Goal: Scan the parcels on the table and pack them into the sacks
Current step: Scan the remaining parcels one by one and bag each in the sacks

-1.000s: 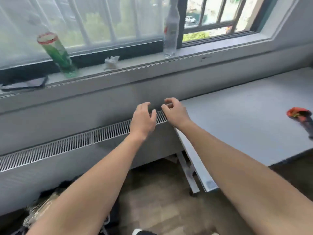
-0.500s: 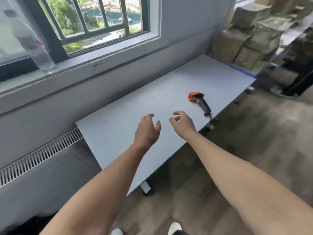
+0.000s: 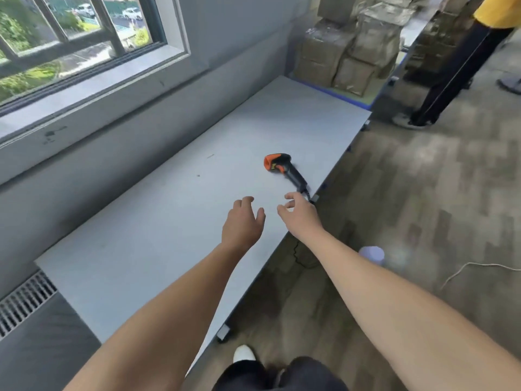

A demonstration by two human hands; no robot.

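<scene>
Your left hand [image 3: 242, 224] hovers loose and empty over the table [image 3: 141, 249]. Beside it your right hand [image 3: 300, 217], fingers spread and empty, seems set to take the scanner [image 3: 284, 170] lying just ahead, handle toward you. Parcels [image 3: 366, 38] stand stacked far beyond both hands.

Soft daylight from the window [image 3: 84, 38]; blurred, warped edges.

Only the scanner [image 3: 284, 169] lies on the table [image 3: 146, 249] beyond the hands.
</scene>
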